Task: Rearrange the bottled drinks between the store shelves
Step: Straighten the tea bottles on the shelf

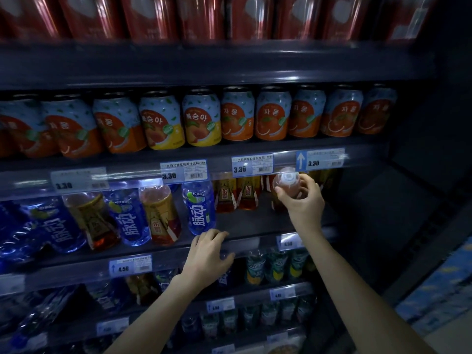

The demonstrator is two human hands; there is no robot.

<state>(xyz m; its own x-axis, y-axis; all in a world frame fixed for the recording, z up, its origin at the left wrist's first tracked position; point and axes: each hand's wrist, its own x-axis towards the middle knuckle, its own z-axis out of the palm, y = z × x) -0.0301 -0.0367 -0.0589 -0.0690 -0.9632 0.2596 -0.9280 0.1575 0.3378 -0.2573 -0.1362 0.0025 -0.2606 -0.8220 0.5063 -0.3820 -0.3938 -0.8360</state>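
Dark metal of the middle shelf (245, 221) showed a bare strip of floor, running from the blue bottle (199, 208) out toward 3 o'clock. At the far end of that strip was the amber bottle (296, 192), just under the price rail and in front of the back row of amber bottles (236, 195).

My right hand (304, 200) held it, thumb and fingers clamped round its shoulder just below the clear cap (286, 178). My left hand (207, 251) lay at 6 o'clock from the blue bottle, fingers loosely spread on the shelf lip and gripping nothing.

The bottle's long axis seemed tipped, with the cap toward me and up at 12 o'clock and the base away into the shelf. How far it leaned I could not tell.

To do this well, I judged I should hold it low on the shoulder, bring the base level before setting it down, keep the cap clear of the rail, and turn the label outward.
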